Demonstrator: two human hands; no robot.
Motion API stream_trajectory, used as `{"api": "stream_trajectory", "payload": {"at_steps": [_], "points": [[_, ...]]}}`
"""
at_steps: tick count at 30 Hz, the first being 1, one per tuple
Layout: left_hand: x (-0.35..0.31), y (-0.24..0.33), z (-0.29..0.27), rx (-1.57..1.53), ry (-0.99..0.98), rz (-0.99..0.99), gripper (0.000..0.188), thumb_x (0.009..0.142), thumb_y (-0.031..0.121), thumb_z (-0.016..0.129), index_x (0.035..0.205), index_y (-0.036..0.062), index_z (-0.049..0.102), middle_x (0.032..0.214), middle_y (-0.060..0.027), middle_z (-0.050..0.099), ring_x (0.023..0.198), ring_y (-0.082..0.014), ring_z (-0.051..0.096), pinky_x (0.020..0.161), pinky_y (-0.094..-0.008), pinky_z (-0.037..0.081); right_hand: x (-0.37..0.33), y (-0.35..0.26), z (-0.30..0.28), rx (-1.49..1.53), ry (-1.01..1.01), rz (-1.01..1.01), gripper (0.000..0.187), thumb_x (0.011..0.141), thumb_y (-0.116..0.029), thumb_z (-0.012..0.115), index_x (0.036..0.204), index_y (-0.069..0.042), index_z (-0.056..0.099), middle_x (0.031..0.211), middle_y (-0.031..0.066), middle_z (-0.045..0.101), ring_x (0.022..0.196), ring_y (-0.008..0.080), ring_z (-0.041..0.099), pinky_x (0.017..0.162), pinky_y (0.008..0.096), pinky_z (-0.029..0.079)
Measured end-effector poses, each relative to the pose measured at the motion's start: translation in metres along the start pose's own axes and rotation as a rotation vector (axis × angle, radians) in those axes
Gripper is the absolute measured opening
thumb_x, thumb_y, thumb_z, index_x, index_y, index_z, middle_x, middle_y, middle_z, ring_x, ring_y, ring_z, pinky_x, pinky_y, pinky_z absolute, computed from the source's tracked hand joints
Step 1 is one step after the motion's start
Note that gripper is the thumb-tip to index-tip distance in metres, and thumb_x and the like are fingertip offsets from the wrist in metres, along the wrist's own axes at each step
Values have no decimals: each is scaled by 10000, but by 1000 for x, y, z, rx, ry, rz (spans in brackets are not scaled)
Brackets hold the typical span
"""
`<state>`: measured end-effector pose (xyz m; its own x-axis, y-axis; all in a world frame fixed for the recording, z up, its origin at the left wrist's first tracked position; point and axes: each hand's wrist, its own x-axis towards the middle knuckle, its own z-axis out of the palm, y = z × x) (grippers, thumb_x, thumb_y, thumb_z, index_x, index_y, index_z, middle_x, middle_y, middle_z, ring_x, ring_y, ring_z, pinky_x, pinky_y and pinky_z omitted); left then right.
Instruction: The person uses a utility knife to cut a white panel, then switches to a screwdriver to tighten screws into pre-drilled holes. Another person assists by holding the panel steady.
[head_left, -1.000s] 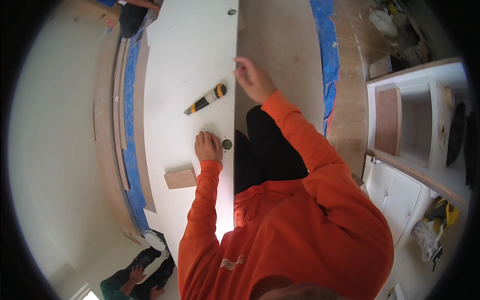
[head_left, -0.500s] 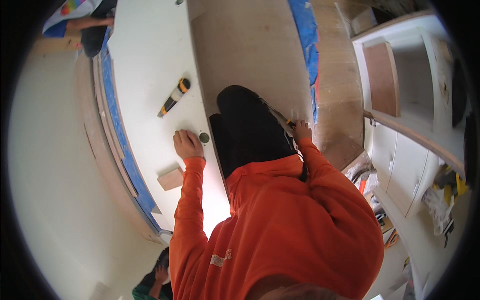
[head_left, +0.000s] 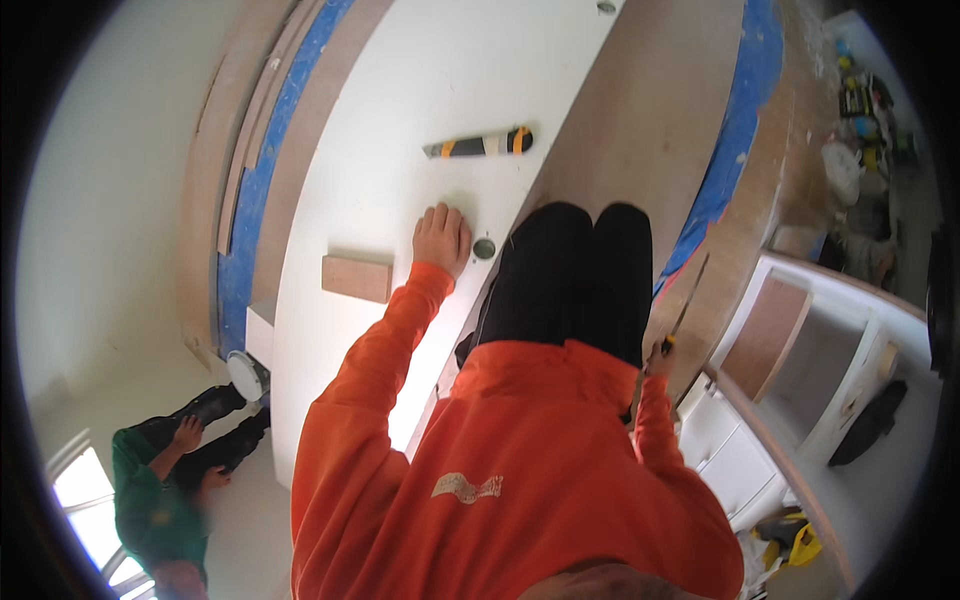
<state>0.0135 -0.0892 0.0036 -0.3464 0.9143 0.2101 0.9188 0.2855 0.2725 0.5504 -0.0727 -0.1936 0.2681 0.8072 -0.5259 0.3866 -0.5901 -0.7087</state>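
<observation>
My left hand lies palm down on a long white panel, its fingers stretched forward and holding nothing. Just right of it is a round hole in the panel. Ahead of the hand rests a black and yellow tool with a pale band and a short metal tip, perhaps a utility knife. A small brown wood block sits to the left. Low at my right side, beyond my knee, my right hand is closed round the yellow and black handle of a long thin screwdriver, its shaft pointing forward.
A white cabinet with open compartments stands at the right. Blue sheeting runs along the floor there, with assorted bags and tools beyond. At the lower left sits a person in green, near a round white lid.
My view has turned, and the panel now slants to the right. My right hand has swung farther out from my leg with the screwdriver. My left hand stays beside the hole, fingers straighter.
</observation>
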Motion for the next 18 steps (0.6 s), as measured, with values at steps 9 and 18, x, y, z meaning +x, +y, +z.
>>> {"api": "stream_trajectory", "payload": {"at_steps": [9,18], "points": [[6,-1,-7,-5,-4,-31,93,823,127,573,840,56,515,845,-117,507,812,-305,515,696,-422,418,0,-242,64,350,-13,-250,291,991,-319,513,1163,-88,469,641,11,429,379,82,395,327,235,307],[7,-5,-6,22,20,21,99,826,130,572,853,50,520,866,-134,516,832,-327,520,709,-444,425,-65,-379,114,596,-281,-133,234,1015,-302,468,1101,-84,471,629,8,429,409,95,404,378,243,387]]}}
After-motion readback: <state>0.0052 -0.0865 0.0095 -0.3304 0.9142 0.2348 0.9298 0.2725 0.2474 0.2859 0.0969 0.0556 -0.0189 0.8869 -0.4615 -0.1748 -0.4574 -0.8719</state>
